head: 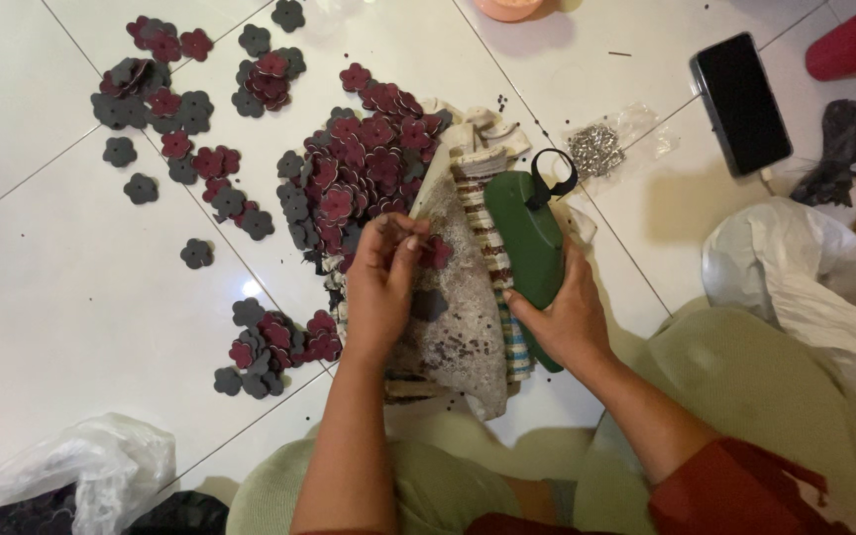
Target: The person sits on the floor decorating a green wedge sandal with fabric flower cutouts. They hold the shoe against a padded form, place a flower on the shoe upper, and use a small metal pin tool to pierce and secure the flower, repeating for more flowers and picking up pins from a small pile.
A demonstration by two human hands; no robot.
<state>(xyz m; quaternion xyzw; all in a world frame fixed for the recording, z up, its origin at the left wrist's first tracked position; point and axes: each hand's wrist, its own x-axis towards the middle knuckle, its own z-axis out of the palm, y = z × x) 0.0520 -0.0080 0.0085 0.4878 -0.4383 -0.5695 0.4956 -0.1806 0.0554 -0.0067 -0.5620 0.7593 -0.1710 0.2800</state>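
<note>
My left hand (pixel 380 282) pinches a small dark red flower-shaped piece (pixel 435 251) over a worn speckled board (pixel 458 297) that lies on striped cloth. My right hand (pixel 567 319) grips a green hand tool (pixel 527 243) with a black loop at its top, standing beside the board. A big heap of maroon and grey flower cut-outs (pixel 359 168) lies just beyond my left hand.
More flower pieces lie scattered on the white tiled floor (pixel 61 297) at the left. A small clear bag of metal bits (pixel 596 147), a black phone (pixel 740 104), white plastic bags (pixel 804 287) and a bag of dark material (pixel 71 485) surround me.
</note>
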